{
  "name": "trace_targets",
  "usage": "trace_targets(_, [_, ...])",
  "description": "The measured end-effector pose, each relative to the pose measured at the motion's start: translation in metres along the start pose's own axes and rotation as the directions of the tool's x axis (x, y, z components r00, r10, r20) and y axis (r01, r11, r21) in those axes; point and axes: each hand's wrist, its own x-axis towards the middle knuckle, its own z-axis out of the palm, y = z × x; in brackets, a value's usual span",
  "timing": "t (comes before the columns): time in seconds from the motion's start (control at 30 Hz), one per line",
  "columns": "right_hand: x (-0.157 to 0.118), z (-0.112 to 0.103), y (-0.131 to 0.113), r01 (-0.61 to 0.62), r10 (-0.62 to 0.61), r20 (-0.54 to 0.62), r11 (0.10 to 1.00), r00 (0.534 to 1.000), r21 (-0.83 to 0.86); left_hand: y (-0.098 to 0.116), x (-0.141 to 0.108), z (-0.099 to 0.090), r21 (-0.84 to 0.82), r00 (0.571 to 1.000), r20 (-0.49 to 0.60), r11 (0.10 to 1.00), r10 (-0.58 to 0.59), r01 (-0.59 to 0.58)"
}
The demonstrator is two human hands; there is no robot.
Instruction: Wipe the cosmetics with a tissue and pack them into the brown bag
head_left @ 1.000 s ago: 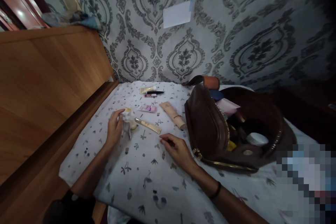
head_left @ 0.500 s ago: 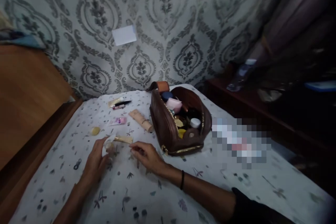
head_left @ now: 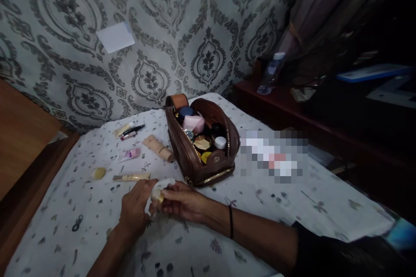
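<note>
My left hand [head_left: 136,205] is closed on a white tissue [head_left: 165,183]. My right hand [head_left: 183,202] meets it from the right, its fingers pinching a small gold-capped container [head_left: 158,195] against the tissue. Just behind the hands a thin gold tube [head_left: 131,177] lies on the patterned sheet [head_left: 182,246]. A round yellow item [head_left: 99,173], a pink tube [head_left: 129,154], a beige tube [head_left: 158,148], a black pen-like item [head_left: 134,130] and a cream tube [head_left: 122,130] lie farther back. The open brown bag [head_left: 182,149] holds several jars and a pink pouch [head_left: 193,124].
A black hair tie [head_left: 77,223] lies at the left. Wooden furniture [head_left: 26,138] borders the left edge. On the right, a clear bottle [head_left: 271,73] stands on a dark red surface [head_left: 247,91], and a pixelated patch covers something beside the bag.
The view has shifted to the right. My right hand has come over to my left hand and now grips the small gold-capped container held in the tissue.
</note>
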Motion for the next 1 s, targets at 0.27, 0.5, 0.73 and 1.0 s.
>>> trace_targets(0.27, [0.002, -0.002, -0.003, -0.053, 0.051, 0.058, 0.998, 0.997, 0.029, 0.0, 0.015, -0.001, 0.107, 0.997, -0.069, 0.994, 0.045, -0.037])
trace_targets(0.5, [0.001, 0.0, -0.004, -0.041, 0.041, 0.072, 0.999, 0.997, 0.009, 0.002, 0.01, -0.003, 0.156, 0.99, -0.131, 0.988, 0.044, -0.024])
trace_targets(0.73, [0.001, 0.009, -0.002, 0.029, -0.029, 0.021, 1.0, 0.999, 0.01, 0.002, -0.004, 0.002, 0.187, 0.999, 0.033, 0.982, 0.008, -0.014])
trace_targets(1.0, [-0.002, 0.007, -0.002, 0.005, -0.004, 0.013, 0.999, 1.0, -0.042, 0.001, -0.008, 0.001, 0.148, 0.998, 0.046, 0.987, 0.048, -0.055])
